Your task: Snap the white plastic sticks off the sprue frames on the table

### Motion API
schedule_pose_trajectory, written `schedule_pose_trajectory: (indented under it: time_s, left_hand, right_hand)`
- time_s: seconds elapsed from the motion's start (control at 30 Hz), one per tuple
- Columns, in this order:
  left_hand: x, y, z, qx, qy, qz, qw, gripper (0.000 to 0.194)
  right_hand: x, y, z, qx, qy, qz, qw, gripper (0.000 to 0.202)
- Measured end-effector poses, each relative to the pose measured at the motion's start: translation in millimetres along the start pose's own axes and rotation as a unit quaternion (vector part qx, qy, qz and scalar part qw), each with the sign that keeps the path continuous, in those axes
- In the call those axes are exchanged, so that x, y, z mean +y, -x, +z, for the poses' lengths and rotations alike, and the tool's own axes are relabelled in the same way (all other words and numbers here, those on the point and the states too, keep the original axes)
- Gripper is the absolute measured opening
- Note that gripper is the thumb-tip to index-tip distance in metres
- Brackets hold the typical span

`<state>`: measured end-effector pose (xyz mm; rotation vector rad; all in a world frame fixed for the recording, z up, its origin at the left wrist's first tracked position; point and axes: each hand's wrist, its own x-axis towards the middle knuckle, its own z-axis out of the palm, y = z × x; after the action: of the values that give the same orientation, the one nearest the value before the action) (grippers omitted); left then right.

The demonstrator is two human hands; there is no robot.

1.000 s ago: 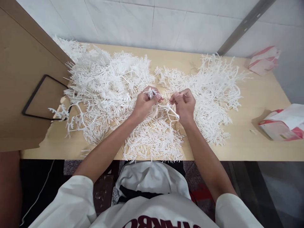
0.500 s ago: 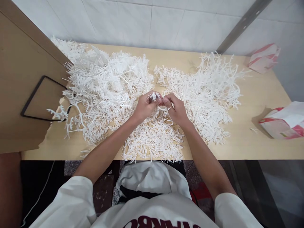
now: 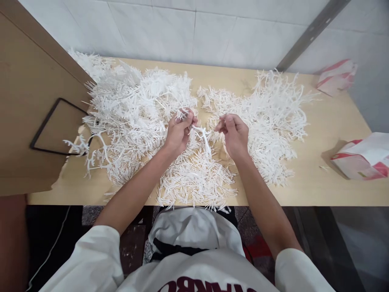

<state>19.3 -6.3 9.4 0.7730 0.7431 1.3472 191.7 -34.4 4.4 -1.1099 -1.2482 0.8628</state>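
Note:
My left hand [image 3: 178, 133] is closed on a white branched plastic sprig [image 3: 206, 142], whose forked stem hangs out to the right of the fingers. Fine white tips also poke out above the thumb. To the right, apart from it, my right hand [image 3: 235, 136] has its thumb and curled fingers pressed together; whatever lies between them is too small to make out. Beneath both hands spreads a low pile of small white sprig pieces [image 3: 194, 178]. A taller heap of white sprigs [image 3: 136, 97] lies on the left, another heap [image 3: 270, 109] on the right.
A cardboard box [image 3: 36, 109] with a black wire frame [image 3: 45, 123] borders the left side. Two red-and-white paper packets [image 3: 360, 156] stand on the right of the wooden table [image 3: 316, 186]. A tiled wall [image 3: 170, 32] and a metal post [image 3: 313, 34] rise behind.
My hands were together and have drawn apart, the left to the left, the right to the right. The forked sprig now hangs plainly from my left hand.

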Motion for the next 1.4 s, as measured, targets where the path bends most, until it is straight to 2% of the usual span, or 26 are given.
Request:
schedule_pose_trajectory:
  time_s: [0.1,0.23,0.3,0.37,0.43,0.5,0.57,0.63,0.73,0.8,0.87,0.93,1.0,1.1,1.23,1.4]
  left_hand:
    - [-0.5,-1.7,-0.5,0.011,0.004,0.011,1.0,0.009]
    - [-2.7,1.1,1.1,-0.059,-0.084,0.021,0.994,0.017]
    - [-4.5,2.8,1.5,-0.087,-0.147,0.038,0.985,0.023]
    - [-6.0,3.9,1.2,-0.102,-0.207,0.067,0.971,0.022]
    - [-6.4,4.3,0.1,-0.103,-0.247,0.093,0.959,0.021]
    - [-5.8,3.7,-1.3,-0.09,-0.26,0.105,0.956,0.028]
    - [-4.9,2.4,-2.6,-0.083,-0.257,0.1,0.958,0.032]
    - [-4.5,1.3,-3.4,-0.101,-0.256,0.081,0.958,0.027]
    - [-4.6,1.7,-2.8,-0.129,-0.277,0.078,0.949,0.022]
    - [-3.7,4.2,-1.2,-0.105,-0.314,0.131,0.935,0.024]
    - [-1.2,8.0,1.1,-0.067,-0.367,0.207,0.904,0.022]
    - [1.9,12.0,3.5,-0.075,-0.407,0.253,0.874,0.017]
    - [4.0,15.0,5.5,-0.129,-0.407,0.238,0.872,0.02]
    - [4.1,16.4,6.9,-0.185,-0.357,0.168,0.9,0.033]
    - [2.2,13.3,5.6,-0.159,-0.313,0.111,0.93,0.043]
    - [1.3,9.4,3.6,-0.142,-0.296,0.071,0.942,0.025]
  right_hand:
    - [4.5,1.2,1.3,0.009,0.089,-0.007,0.996,0.033]
    - [2.6,5.5,6.3,-0.005,0.161,-0.04,0.986,0.039]
    - [-2.1,7.6,7.1,-0.021,0.136,-0.039,0.99,0.042]
    - [-7.2,8.9,6.5,-0.049,0.11,-0.027,0.992,0.044]
    - [-11.4,9.3,5.3,-0.064,0.108,-0.022,0.992,0.038]
    - [-14.1,8.8,4.6,-0.07,0.106,-0.016,0.992,0.036]
    - [-14.9,7.7,4.7,-0.082,0.077,-0.001,0.994,0.043]
    - [-13.2,6.2,5.3,-0.09,0.041,0.021,0.995,0.045]
    - [-7.1,4.3,6.7,-0.069,0.015,0.049,0.996,0.034]
    - [-3.4,4.0,7.6,-0.036,0.014,0.052,0.998,0.029]
    - [-3.0,4.9,8.5,0.01,0.019,0.042,0.999,0.027]
    - [-6.4,6.8,9.2,0.046,0.027,0.025,0.998,0.025]
    - [-12.2,8.8,9.5,0.036,0.045,-0.003,0.998,0.024]
    - [-19.2,11.0,9.1,-0.04,0.085,-0.061,0.994,0.03]
    - [-18.0,12.7,7.9,-0.105,0.132,-0.111,0.98,0.026]
    - [-11.1,13.6,8.2,-0.15,0.166,-0.154,0.962,0.017]
